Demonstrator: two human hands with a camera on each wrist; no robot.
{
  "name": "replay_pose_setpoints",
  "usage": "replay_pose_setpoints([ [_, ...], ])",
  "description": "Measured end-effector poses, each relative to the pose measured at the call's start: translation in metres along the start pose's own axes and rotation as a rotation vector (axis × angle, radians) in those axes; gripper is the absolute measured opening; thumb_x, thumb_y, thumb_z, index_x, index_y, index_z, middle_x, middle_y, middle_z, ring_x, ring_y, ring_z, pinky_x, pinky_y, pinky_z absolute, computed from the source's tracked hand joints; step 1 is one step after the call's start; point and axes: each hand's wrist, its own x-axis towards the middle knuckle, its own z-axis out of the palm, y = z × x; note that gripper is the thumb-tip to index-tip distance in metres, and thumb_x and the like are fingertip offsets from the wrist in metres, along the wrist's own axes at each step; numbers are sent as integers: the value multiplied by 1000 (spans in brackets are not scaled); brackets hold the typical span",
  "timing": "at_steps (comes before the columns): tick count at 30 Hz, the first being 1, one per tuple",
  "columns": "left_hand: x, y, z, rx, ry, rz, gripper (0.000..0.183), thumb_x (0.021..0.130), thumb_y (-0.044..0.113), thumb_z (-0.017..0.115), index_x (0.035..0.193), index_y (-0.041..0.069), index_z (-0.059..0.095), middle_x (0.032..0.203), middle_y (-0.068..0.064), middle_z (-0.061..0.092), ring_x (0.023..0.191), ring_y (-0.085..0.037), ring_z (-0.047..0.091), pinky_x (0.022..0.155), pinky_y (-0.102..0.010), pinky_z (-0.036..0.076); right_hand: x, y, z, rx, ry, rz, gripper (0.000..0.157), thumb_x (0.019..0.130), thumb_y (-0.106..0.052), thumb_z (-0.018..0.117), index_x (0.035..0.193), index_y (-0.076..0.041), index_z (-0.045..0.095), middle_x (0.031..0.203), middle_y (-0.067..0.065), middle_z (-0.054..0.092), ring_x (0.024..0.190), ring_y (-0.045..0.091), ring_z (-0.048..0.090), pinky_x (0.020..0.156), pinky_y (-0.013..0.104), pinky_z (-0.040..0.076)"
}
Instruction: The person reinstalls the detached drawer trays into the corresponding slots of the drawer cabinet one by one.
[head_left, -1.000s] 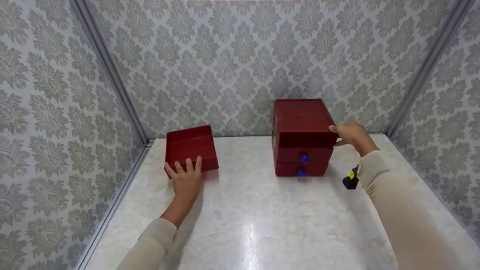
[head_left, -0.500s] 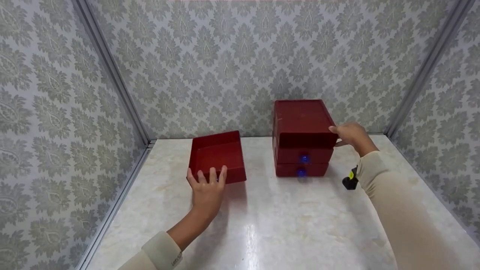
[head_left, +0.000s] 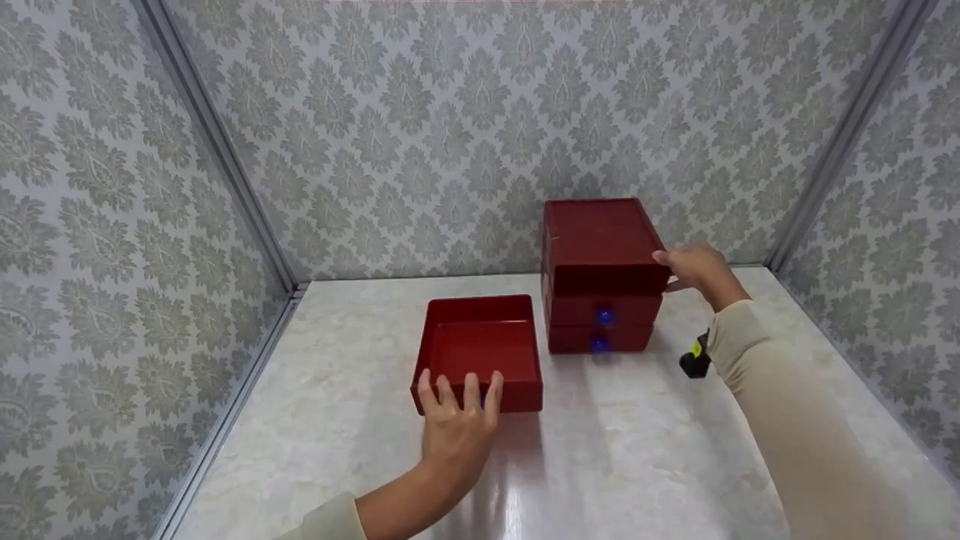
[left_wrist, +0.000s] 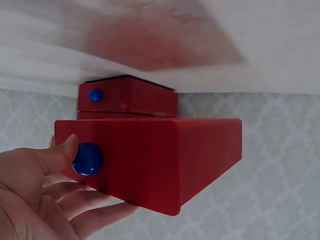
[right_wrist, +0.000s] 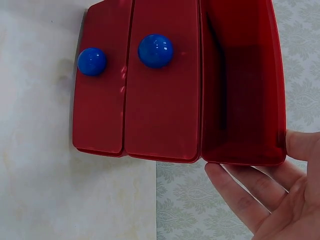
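Observation:
My left hand (head_left: 457, 435) grips the front wall of a red drawer (head_left: 480, 349), fingers over its rim. In the left wrist view the thumb lies beside the round blue knob (left_wrist: 88, 159). The drawer looks raised off the table, and nothing shows inside it. Close behind on the right stands a red drawer cabinet (head_left: 602, 232) with an open top slot (right_wrist: 245, 90). Two closed drawers with blue knobs sit below that slot. My right hand (head_left: 697, 271) holds the cabinet's upper right front corner, thumb on top and fingers along the side.
The cabinet stands on a pale marbled table (head_left: 337, 420) near its back edge. Patterned wall panels (head_left: 420, 150) enclose the back and both sides. A small black and yellow piece (head_left: 696, 358) shows at the right sleeve.
The left hand has brought the drawer rightward and nearer to me, from the table's left side to just in front of the cabinet, and straightened it. The right hand stays on the cabinet.

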Motion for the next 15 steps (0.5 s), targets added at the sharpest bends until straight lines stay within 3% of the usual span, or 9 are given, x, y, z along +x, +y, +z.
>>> replay_pose_setpoints([
  [8, -2, 19, -30, -44, -18, 82, 73, 73, 31, 77, 138, 20, 46, 117, -16, 62, 98, -47, 61, 92, -67, 35, -1, -2, 0, 17, -3, 21, 67, 94, -51, 44, 137, 0, 43, 144, 21, 36, 120, 31, 52, 105, 48, 36],
  [15, -1, 40, -46, -75, -30, 162, 69, 79, 34, 72, 140, 21, 43, 119, -15, 61, 99, -50, 59, 93, -68, 35, -1, -1, 1, -22, 3, 4, 64, 95, -51, 41, 132, 1, 47, 142, 22, 38, 120, 32, 52, 103, 48, 38],
])
